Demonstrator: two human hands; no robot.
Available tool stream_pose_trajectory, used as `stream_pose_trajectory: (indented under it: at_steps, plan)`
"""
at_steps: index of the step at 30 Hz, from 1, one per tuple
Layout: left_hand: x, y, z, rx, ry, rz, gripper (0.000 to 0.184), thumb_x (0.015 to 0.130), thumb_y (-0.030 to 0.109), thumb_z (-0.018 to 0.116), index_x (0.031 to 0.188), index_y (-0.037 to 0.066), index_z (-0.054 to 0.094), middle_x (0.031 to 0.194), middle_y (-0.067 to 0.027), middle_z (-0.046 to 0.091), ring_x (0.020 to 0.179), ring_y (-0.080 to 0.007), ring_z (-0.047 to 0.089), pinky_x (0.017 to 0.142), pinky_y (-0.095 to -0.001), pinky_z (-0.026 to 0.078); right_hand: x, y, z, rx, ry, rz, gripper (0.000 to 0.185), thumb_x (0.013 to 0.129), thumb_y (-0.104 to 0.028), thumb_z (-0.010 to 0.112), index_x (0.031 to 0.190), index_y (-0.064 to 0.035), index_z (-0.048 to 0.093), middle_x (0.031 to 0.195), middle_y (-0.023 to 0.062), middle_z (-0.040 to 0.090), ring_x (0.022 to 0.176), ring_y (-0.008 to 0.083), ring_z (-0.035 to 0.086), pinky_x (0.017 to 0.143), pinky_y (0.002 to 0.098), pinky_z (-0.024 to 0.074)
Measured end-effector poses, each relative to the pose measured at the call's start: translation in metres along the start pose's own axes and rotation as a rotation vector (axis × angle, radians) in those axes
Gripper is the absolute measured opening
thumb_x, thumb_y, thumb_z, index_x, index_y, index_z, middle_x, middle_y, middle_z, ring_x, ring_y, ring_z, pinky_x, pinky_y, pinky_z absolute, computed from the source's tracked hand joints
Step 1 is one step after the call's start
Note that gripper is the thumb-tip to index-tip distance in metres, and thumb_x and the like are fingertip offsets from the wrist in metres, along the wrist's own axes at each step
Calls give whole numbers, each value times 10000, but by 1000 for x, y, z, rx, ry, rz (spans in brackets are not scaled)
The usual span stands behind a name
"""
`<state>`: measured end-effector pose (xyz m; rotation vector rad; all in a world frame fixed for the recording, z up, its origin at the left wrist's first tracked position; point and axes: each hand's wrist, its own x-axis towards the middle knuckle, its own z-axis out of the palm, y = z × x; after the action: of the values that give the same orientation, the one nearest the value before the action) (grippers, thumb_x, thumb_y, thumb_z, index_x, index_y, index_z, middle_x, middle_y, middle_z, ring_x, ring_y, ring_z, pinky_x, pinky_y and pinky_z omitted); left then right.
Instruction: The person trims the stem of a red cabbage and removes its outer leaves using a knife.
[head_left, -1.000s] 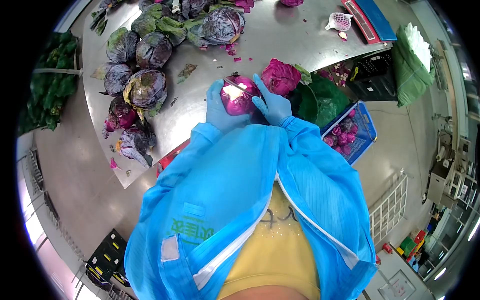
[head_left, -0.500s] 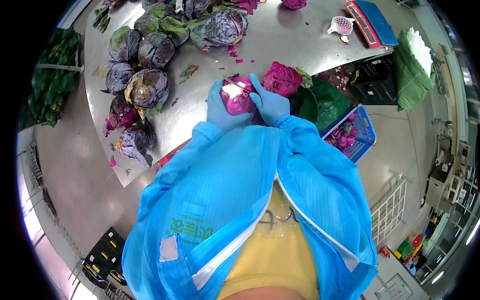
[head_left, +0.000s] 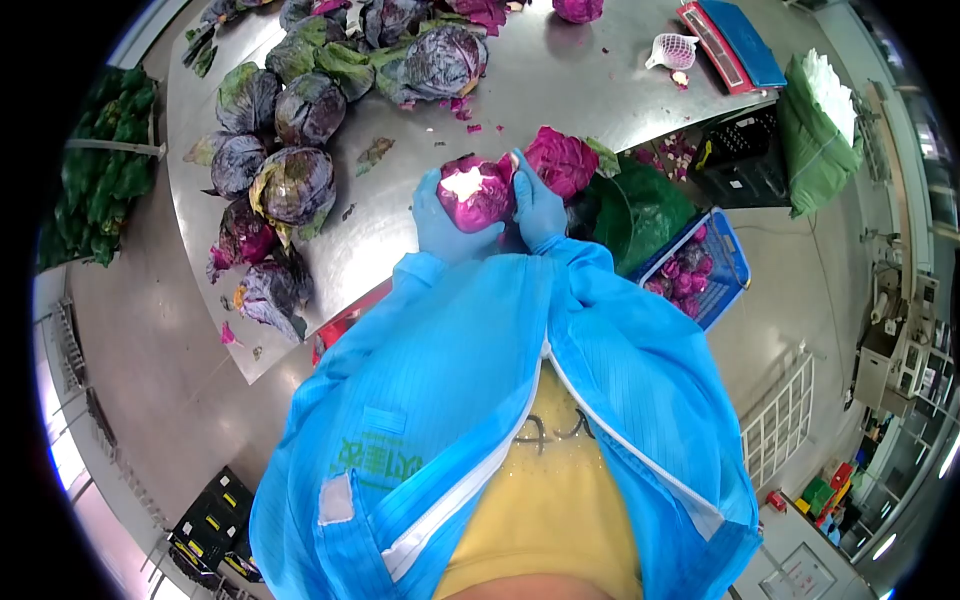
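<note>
A peeled red cabbage [head_left: 474, 205], its pale cut stem facing up, is held just over the near edge of the metal table. My left hand [head_left: 445, 222], in a blue glove, wraps round its left and lower side. On its right side my right hand [head_left: 538, 205], gloved too, is closed on a purple outer leaf [head_left: 507, 168] that stands away from the head. No knife shows in this hand; it may be hidden. Just beyond my right hand lies another purple red cabbage [head_left: 562, 162], close to a green bag-lined bin [head_left: 640, 215].
Several untrimmed cabbages [head_left: 298, 185] cover the left of the metal table [head_left: 375, 225]. A blue crate [head_left: 735, 262] of purple pieces stands right, near a black crate [head_left: 745, 165] and a green sack [head_left: 815, 150]. A white net cup [head_left: 672, 50] and a red-blue box [head_left: 735, 45] lie at the back.
A knife blade lay across the cabbage's top earlier and is no longer visible. My right hand has turned more upright and now grips a leaf at the cabbage's right side. My left hand keeps its hold.
</note>
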<state>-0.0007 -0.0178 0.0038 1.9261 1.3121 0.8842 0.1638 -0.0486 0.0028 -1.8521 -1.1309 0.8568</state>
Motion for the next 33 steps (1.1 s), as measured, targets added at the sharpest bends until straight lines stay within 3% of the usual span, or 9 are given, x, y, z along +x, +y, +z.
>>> stream_pose_trajectory:
  at_steps: [4,10,14,17,19,22,24,26,33]
  plan:
    - [-5,-10,8,127,86,43,1137,472,410,863,1319,-29,246,1267,-204,341,1173,-342,381,993,-421,347,5,-7,-5,269,-63,266,542,882,-518,480,1333,-220,444,1096,190,611,921,361,619,809,396,482]
    - [-8,-4,1,20,-6,86,1143,465,402,863,1326,-22,242,1273,-207,337,1187,-348,374,1005,-421,338,17,-3,-8,-137,38,-27,571,770,-511,608,1215,-156,560,1015,161,647,887,328,636,787,386,495]
    - [-17,-4,2,-27,52,125,1108,476,288,870,1331,-13,234,1264,-196,353,1177,-323,405,1003,-410,354,43,45,-9,-114,60,271,369,776,-370,580,1107,-211,619,845,132,664,780,316,647,709,422,505]
    - [-15,-21,15,-205,98,131,1059,495,119,855,1342,31,226,1231,-186,401,1114,-294,487,938,-388,428,38,44,-12,-264,81,127,365,784,-338,598,1090,-140,620,801,125,664,720,283,656,658,402,507]
    - [-25,-15,1,-258,55,5,1068,523,171,861,1362,58,210,1245,-191,390,1121,-292,484,930,-393,440,26,21,-10,172,36,204,340,790,-303,619,1056,-91,621,759,123,657,663,251,656,614,371,504]
    - [-22,-18,-18,131,94,59,1100,547,262,865,1385,57,183,1274,-186,369,1148,-284,459,945,-404,431,10,-14,-4,6,20,2,308,793,-304,634,1024,-100,632,735,113,655,641,237,653,599,341,503]
    - [-23,-28,-20,122,65,-30,1120,565,329,859,1400,59,164,1301,-176,341,1172,-297,430,969,-411,409,6,-25,0,19,-17,27,306,793,-305,633,1025,-106,633,730,107,655,660,241,655,608,343,505]
    - [-21,-24,-20,-539,155,-604,1109,560,373,854,1364,-20,200,1310,-206,332,1181,-313,415,985,-399,390,-2,-31,5,-12,-9,-35,305,797,-311,627,1030,-114,633,740,111,656,674,251,657,614,348,505]
    - [-30,-32,-18,-811,234,-844,937,610,213,843,1288,102,206,1218,-145,395,1077,-270,487,863,-429,484,21,28,-14,234,-45,269,437,769,-196,662,1139,16,568,709,57,603,521,121,575,492,272,467]
